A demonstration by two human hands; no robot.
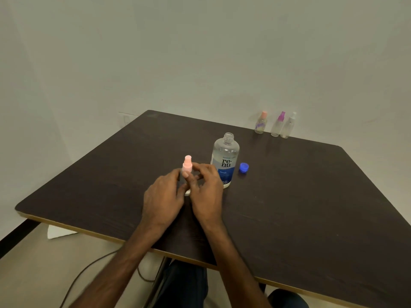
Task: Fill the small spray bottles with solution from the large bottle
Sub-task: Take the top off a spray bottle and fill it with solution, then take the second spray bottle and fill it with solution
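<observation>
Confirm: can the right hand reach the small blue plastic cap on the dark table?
Probably yes. The blue plastic cap lies uncovered right of the large clear bottle; the right hand must first release the pink-topped small spray bottle and skirt the large bottle.

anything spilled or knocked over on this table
Nothing spilled or tipped. The large bottle stands upright, uncapped, its blue cap loose on the table beside it. The left hand and right hand hold the pink-topped spray bottle upright; three more small bottles stand by the wall.
</observation>
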